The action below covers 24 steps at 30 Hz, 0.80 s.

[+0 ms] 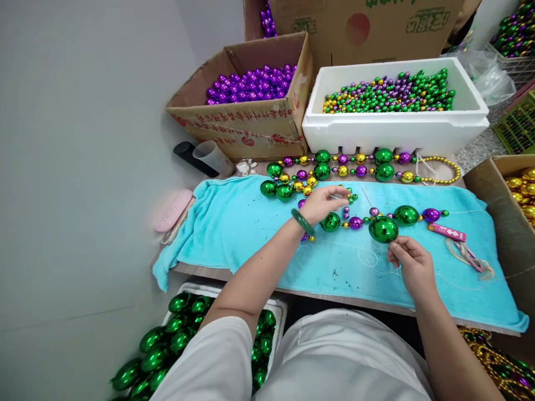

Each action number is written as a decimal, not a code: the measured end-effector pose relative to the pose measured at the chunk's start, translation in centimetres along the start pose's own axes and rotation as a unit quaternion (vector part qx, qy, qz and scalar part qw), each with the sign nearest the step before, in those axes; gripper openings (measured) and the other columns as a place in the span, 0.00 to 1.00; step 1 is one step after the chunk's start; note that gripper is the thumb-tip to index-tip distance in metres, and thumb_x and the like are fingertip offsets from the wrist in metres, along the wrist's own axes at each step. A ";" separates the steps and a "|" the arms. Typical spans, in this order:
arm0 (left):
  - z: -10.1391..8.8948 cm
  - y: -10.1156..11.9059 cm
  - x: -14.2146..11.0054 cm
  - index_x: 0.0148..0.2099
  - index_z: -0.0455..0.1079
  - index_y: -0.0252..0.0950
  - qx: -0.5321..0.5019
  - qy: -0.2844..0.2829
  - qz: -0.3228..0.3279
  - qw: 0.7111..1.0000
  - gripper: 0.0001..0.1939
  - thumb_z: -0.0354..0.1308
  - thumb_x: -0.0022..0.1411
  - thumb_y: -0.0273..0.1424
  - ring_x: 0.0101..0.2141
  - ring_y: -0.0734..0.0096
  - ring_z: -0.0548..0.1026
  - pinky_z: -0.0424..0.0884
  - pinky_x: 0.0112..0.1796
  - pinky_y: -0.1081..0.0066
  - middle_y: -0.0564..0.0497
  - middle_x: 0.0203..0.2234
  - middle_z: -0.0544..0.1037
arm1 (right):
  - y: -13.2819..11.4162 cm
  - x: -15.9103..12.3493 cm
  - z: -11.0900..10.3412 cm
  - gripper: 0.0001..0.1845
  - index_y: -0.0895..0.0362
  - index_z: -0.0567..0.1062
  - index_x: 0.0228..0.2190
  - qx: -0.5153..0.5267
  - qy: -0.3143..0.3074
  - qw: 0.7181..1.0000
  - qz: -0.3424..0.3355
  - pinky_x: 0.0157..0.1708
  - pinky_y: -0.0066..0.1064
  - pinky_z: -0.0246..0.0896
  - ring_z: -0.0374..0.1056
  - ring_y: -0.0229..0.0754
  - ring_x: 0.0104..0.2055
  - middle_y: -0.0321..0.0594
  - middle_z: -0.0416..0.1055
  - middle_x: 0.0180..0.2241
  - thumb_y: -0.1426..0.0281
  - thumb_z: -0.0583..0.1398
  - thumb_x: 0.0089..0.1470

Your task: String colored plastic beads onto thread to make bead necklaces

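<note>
My right hand (412, 262) pinches a large shiny green bead (383, 229) at its lower right edge, above the blue towel (251, 239). My left hand (326, 203), with a green bangle (303, 221) on the wrist, reaches over the towel with fingers stretched out beside a few small green beads (353, 196). Between and behind the hands lies a row of beads, with a green bead (331, 221), a purple bead (355, 223) and another large green bead (406, 215). A thin pale rod (366, 197) slants near a light purple bead (374, 211). Clear thread (368, 257) curls on the towel.
A finished-looking bead strand (443, 161) lies along the back. Behind stand a cardboard box (251, 125) of purple beads and a white foam box (393, 131) of mixed beads. A pink-handled cutter (447, 231) lies right; green beads (154, 356) fill a container below left.
</note>
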<state>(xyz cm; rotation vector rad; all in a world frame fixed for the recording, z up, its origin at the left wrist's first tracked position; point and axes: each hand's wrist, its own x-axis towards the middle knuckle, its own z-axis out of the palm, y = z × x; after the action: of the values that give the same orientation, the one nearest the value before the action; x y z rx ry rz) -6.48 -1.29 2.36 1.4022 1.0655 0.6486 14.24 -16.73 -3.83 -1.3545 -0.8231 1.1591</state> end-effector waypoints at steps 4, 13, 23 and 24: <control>-2.4 -0.8 3.7 0.42 0.75 0.34 0.264 0.119 0.046 0.956 0.11 0.59 0.54 0.26 0.38 0.69 0.73 0.69 0.44 0.67 0.47 0.38 0.78 | 0.0 0.5 -0.8 0.08 0.57 0.72 0.29 0.014 0.018 1.000 -0.010 0.19 0.25 0.52 0.58 0.33 0.21 0.33 0.66 0.21 0.64 0.63 0.51; -5.5 0.1 8.0 0.44 0.76 0.39 0.553 0.088 0.036 0.828 0.14 0.53 0.58 0.26 0.45 0.61 0.73 0.66 0.48 0.65 0.47 0.42 0.78 | 0.0 0.6 -1.3 0.08 0.57 0.73 0.30 0.028 0.032 0.999 -0.007 0.20 0.25 0.52 0.59 0.33 0.22 0.34 0.66 0.22 0.65 0.63 0.50; -9.4 -0.4 6.3 0.41 0.76 0.37 0.613 0.087 -0.039 0.784 0.14 0.57 0.55 0.37 0.42 0.59 0.74 0.67 0.44 0.66 0.44 0.38 0.79 | 0.2 1.0 -0.9 0.08 0.57 0.73 0.29 0.018 0.021 1.000 -0.014 0.19 0.26 0.52 0.58 0.33 0.21 0.34 0.66 0.21 0.65 0.63 0.50; -8.8 -0.8 6.4 0.42 0.75 0.36 0.617 0.089 -0.032 0.782 0.16 0.57 0.56 0.39 0.44 0.58 0.73 0.67 0.46 0.65 0.43 0.39 0.78 | 0.2 1.0 -0.6 0.08 0.57 0.73 0.29 0.017 0.013 1.000 -0.013 0.19 0.26 0.52 0.58 0.33 0.21 0.34 0.66 0.21 0.65 0.63 0.51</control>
<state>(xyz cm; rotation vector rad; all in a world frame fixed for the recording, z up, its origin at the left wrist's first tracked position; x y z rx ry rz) -11.68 8.25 1.60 2.4122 1.8217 -0.0902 15.09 -16.02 -4.26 -1.3241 -0.7959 1.1279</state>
